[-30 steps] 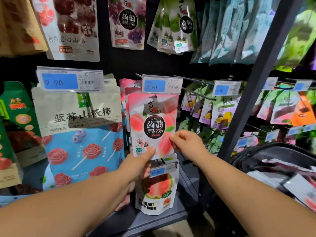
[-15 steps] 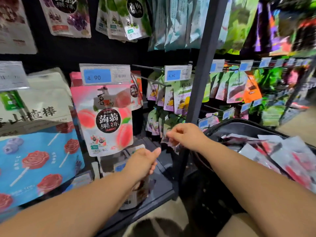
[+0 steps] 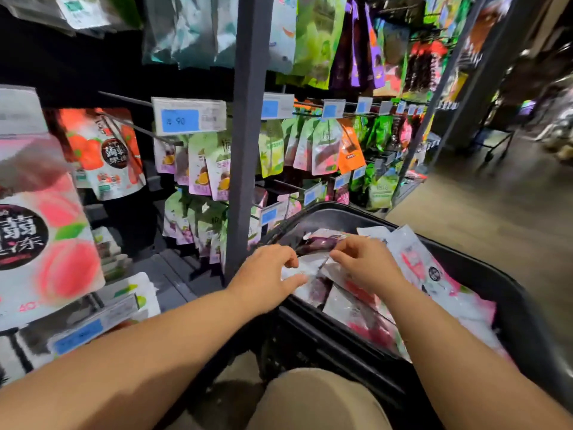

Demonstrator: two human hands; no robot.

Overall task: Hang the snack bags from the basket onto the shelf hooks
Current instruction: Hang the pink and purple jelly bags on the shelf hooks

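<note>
In the basket (image 3: 335, 214) the bags (image 3: 418, 268) lie heaped. At its left end, left hand (image 3: 263, 274) and right hand (image 3: 369, 265) curl fingers onto the top bag (image 3: 307, 268) — pinch unclear. Slippery neighbours may lift too — then fall.

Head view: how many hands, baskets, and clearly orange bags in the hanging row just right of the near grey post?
Hands: 2, the left hand and the right hand
basket: 1
orange bag: 1
Total: 4

Black basket (image 3: 511, 301), pink-and-white snack bags (image 3: 415, 262), blue price tag (image 3: 179, 121), grey shelf post (image 3: 248, 119)
</note>
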